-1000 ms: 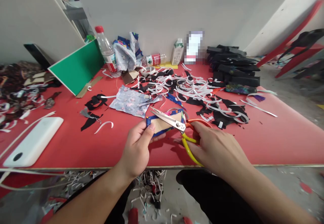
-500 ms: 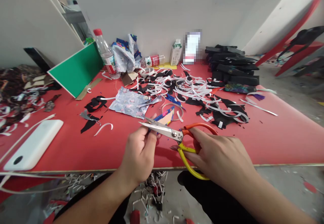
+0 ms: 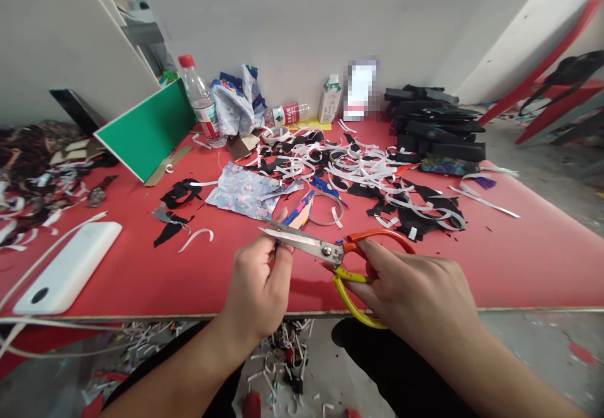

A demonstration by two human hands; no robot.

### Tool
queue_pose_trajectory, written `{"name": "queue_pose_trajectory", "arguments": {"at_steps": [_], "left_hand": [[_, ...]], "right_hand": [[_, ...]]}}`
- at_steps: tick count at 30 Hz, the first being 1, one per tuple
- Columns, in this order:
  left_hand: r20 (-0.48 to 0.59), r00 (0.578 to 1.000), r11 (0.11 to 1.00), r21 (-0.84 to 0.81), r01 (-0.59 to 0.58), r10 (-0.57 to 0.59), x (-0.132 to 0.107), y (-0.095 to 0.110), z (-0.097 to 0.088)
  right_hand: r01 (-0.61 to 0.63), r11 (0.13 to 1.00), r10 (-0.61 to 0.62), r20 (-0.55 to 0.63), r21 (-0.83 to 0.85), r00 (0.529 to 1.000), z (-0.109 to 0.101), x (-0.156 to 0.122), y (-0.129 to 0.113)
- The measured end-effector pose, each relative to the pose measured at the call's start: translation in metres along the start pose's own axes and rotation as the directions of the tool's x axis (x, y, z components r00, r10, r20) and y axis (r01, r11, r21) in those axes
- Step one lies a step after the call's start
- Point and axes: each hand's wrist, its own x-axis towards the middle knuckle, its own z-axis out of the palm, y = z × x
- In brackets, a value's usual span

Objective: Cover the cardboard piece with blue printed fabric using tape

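My right hand [image 3: 410, 286] is closed around the handles of a pair of scissors [image 3: 325, 252], one handle orange and the other yellow. The blades point left and lie slightly parted across the piece in my left hand. My left hand [image 3: 259, 279] pinches a small blue patterned piece of fabric [image 3: 299, 212] with a tan face; the blades and fingers hide part of it. Just beyond sits a thin ring [image 3: 325, 209] on the red table. A light blue-grey printed cloth [image 3: 245, 191] lies flat to the left of it.
White and black scraps [image 3: 353, 166] spread over the middle of the red table [image 3: 509, 260]. Folded black fabric [image 3: 434, 122] is stacked at right. Behind stand a bottle [image 3: 205, 112], a carton [image 3: 329, 100] and a blurred screen [image 3: 361, 90]. A white power bank [image 3: 70, 267] lies at left.
The blue fabric piece has shifted a little left and its tip has turned, uncovering more of the ring. The scissor handles have spread slightly. The whole view has shifted slightly.
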Motion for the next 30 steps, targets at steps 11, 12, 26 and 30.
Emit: {"name": "queue_pose_trajectory", "arguments": {"at_steps": [11,12,26,30], "left_hand": [[0.011,0.999,0.977,-0.21,-0.043,0.047,0.001,0.004,0.002],[0.002,0.999,0.971,-0.236,-0.036,0.037,0.002,0.003,0.003],[0.214,0.877,0.424,-0.81,0.405,-0.43,0.014,0.005,0.018],[0.16,0.901,0.427,-0.838,0.34,-0.403,0.014,0.003,0.018]], "right_hand": [[-0.609,0.642,0.452,0.412,0.465,0.791,0.023,0.008,0.017],[-0.632,0.614,0.454,0.443,0.474,0.773,0.023,0.01,0.017],[-0.54,0.698,0.348,0.437,0.47,0.829,0.015,0.013,0.013],[-0.44,0.789,0.227,0.463,0.428,0.857,0.009,0.013,0.015]]}}
